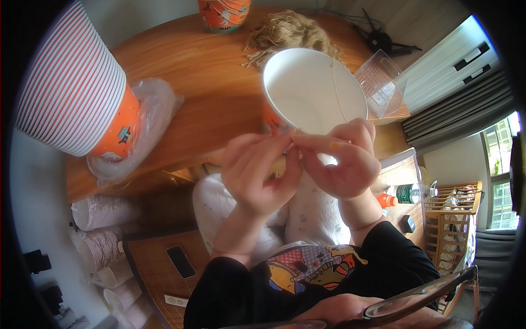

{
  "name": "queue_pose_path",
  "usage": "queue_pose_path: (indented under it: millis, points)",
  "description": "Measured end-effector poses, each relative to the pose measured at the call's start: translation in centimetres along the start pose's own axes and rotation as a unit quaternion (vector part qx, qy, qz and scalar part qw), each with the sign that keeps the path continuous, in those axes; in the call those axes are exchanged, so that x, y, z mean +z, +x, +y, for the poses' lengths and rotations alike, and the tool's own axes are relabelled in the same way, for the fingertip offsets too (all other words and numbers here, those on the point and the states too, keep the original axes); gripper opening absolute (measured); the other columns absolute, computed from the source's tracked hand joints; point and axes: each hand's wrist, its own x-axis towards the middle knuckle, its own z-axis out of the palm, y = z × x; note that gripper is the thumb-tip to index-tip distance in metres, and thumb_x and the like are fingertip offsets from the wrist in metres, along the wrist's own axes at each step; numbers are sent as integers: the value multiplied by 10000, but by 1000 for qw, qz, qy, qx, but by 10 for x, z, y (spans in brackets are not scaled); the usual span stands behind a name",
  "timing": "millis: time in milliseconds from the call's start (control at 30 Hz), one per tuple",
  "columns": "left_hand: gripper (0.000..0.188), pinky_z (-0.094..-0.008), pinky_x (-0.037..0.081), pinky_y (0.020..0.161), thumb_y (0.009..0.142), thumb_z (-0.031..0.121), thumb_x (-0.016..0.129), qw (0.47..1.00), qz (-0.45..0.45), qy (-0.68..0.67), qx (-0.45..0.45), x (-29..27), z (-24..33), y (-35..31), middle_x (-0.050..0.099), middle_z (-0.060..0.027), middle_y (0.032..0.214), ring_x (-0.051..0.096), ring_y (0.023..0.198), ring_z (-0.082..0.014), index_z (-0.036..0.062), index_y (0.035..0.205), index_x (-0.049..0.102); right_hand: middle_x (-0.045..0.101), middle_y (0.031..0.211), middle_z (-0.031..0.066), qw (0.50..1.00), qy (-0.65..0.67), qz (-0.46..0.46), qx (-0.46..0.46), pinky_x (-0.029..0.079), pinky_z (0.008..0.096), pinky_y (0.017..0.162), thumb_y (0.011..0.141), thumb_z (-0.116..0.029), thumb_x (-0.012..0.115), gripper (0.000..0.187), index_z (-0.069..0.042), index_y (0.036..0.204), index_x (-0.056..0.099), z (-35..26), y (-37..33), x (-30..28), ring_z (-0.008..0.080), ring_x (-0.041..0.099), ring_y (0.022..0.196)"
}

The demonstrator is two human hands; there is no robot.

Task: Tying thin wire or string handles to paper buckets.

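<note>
A large paper bucket, white inside and orange outside, leans with its mouth toward me at the table's front edge. Across its opening hangs a thin pale string, running from the far rim down behind my right hand. My left hand and my right hand meet fingertip to fingertip just at the bucket's near rim. Both are closed in a pinch on the string, whose end is mostly hidden by the fingers. The bucket's lower part is behind my hands.
A tall stack of paper buckets stands on the wooden table at left, beside clear plastic wrap. Farther back are a tangled bundle of twine, another orange bucket and a clear plastic box. A phone lies low left.
</note>
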Motion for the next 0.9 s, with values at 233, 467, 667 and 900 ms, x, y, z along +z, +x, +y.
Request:
queue_pose_path:
  millis: [233, 467, 667, 900]
  points:
    - [115, -307, 488, 652, 667, -17, 688, 1000, -11, 8, -22, -1, 8, 3, 674, -51, 731, 614, 723, -226, 25, 774, 692, 704, 895, -84, 1000, -14, 5, 3, 365, 256, 710, 577, -60, 752, 211, -119, 769, 685, 1, -3, 2, 92, 505, 705]
    - [137, -306, 494, 637, 672, 25, 710, 997, -29, -45, -51, -2, 3, 0, 693, -45, 761, 626, 681, -226, 53, 805, 695, 707, 941, -72, 1000, -14, -9, 4, 356, 286, 753, 626, -58, 756, 230, -129, 787, 607, 4, -8, 2, 115, 515, 780]
    - [107, -284, 478, 627, 694, -44, 668, 993, -37, -74, -82, -1, 7, -1, 666, -86, 725, 617, 723, -218, -16, 796, 687, 706, 943, -78, 999, -31, -14, -4, 351, 291, 765, 635, -65, 757, 252, -132, 809, 587, 3, -9, 1, 121, 518, 790]
    - [134, -317, 496, 627, 670, 13, 709, 996, -31, -51, -66, -1, 6, -3, 685, -70, 752, 631, 683, -247, 33, 801, 686, 706, 952, -70, 999, -36, 13, -11, 353, 278, 755, 651, -61, 773, 362, -121, 943, 567, 3, -11, 1, 114, 523, 765]
